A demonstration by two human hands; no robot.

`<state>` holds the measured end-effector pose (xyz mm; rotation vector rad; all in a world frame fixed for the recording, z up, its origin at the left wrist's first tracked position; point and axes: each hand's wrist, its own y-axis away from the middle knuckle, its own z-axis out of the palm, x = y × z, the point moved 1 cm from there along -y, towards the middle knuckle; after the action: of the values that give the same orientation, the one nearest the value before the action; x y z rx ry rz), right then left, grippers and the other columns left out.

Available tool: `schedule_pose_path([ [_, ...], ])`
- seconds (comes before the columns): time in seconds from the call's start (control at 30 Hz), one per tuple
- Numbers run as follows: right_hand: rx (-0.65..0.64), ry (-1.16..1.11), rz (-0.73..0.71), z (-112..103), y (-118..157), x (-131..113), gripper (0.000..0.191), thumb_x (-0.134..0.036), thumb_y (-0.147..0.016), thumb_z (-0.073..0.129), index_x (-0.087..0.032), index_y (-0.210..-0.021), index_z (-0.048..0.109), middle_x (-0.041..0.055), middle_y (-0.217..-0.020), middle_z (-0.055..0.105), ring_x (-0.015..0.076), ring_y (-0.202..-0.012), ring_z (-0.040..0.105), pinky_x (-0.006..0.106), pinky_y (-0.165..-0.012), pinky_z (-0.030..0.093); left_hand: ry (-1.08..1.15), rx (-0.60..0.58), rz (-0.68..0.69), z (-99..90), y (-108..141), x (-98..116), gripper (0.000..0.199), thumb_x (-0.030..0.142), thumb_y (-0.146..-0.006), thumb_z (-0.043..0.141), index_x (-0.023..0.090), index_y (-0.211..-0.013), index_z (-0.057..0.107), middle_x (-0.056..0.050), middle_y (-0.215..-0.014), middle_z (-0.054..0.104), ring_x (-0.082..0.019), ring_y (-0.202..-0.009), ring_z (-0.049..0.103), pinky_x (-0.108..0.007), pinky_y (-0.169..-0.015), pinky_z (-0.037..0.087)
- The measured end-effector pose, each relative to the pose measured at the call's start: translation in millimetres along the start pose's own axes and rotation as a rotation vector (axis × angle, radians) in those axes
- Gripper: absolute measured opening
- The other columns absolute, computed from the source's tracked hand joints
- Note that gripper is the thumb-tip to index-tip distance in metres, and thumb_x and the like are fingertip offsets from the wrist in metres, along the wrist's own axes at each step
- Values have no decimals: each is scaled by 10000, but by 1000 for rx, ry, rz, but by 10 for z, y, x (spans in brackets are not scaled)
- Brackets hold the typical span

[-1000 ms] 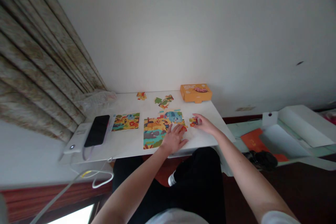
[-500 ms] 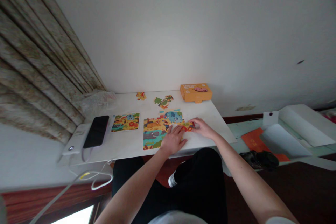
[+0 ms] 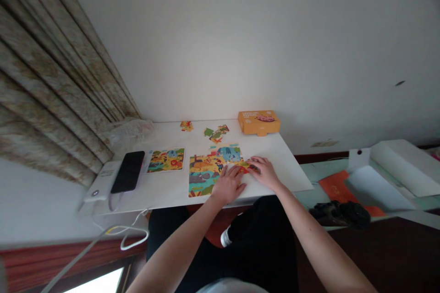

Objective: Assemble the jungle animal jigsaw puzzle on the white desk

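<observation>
Head view, and the right grip is closed down on a red-and-yellow jigsaw piece at the edge of the joined animal puzzle! Left grip lies open against it; loose pieces remain beyond both grips on the worktop.

Plenty of room on the right: bare worktop runs past the right hand to the edge. Heading up, the loose puzzle pieces and orange box get in the way. Going left, the left hand has the puzzle, second puzzle and phone to cross.
</observation>
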<state>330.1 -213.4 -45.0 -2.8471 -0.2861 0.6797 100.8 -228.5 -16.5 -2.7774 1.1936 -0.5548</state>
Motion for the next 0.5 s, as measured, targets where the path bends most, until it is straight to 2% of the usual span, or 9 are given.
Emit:
schedule_pose_path([
  [0.2, 20, 9, 7, -6, 36, -55, 328, -392, -959, 612, -304, -1255, 722, 86, -1324, 662, 298, -1187, 578, 483, -1036, 469, 6, 5, -3, 10, 8, 22, 431, 437, -1030, 504, 232, -1402, 578, -112, -1505, 563, -272, -1429, 483, -564, -1243, 308],
  [0.3, 67, -32, 16, -17, 32, -58, 374, -432, -969, 584, -276, -1294, 687, 102, -1290, 666, 297, -1174, 589, 475, -1023, 478, 46, 32, -39, -16, -25, -39, 395, 428, -1027, 508, 250, -1366, 608, -94, -1479, 590, -257, -1376, 536, -522, -1213, 369],
  [0.4, 165, -39, 81, -9, 31, -31, 371, -445, -1004, 504, -240, -1243, 699, 127, -1240, 677, 306, -1154, 592, 483, -1014, 473, 50, 94, -121, -124, -139, -326, 360, 385, -1016, 512, 268, -1333, 633, -84, -1464, 606, -263, -1328, 575, -491, -1144, 443],
  [0.5, 254, 0, 171, 12, 32, 0, 386, -451, -1024, 447, -229, -1212, 701, 143, -1213, 681, 322, -1146, 576, 504, -1000, 458, 11, 194, -317, -335, -326, -886, 349, 308, -984, 521, 253, -1305, 646, -102, -1431, 624, -286, -1315, 577, -495, -1122, 450],
])
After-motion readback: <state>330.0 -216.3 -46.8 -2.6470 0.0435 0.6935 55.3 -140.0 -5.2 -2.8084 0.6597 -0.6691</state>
